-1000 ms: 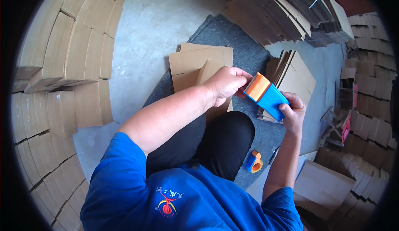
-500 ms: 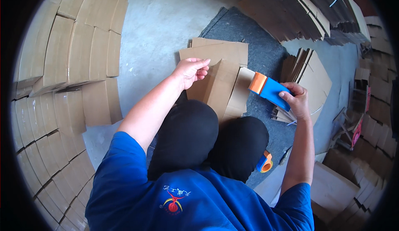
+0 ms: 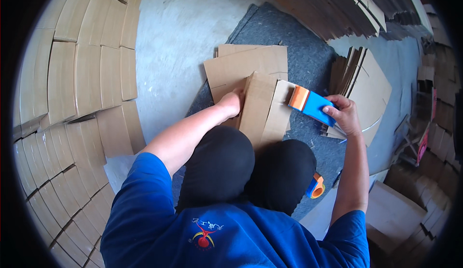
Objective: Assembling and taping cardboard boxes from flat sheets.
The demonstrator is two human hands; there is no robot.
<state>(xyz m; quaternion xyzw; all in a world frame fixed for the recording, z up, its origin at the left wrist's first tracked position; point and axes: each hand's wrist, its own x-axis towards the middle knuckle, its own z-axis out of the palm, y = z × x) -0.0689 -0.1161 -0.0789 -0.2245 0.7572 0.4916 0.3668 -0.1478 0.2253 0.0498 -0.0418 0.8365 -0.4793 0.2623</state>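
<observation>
Now the right hand (image 3: 345, 115) grips a blue and orange tape dispenser (image 3: 311, 105), holding it against the edge of a folded cardboard box (image 3: 263, 106) that lies on a grey mat (image 3: 308, 55) before the knees. Meanwhile the left hand (image 3: 231, 101) presses flat on the same box, fingers mostly hidden behind its flap.

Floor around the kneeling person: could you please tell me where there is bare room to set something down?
The grey concrete between the stacked boxes and the grey mat is bare. The mat is bare along its upper edge. It is crowded around the flat cardboard and the leaning sheets.
</observation>
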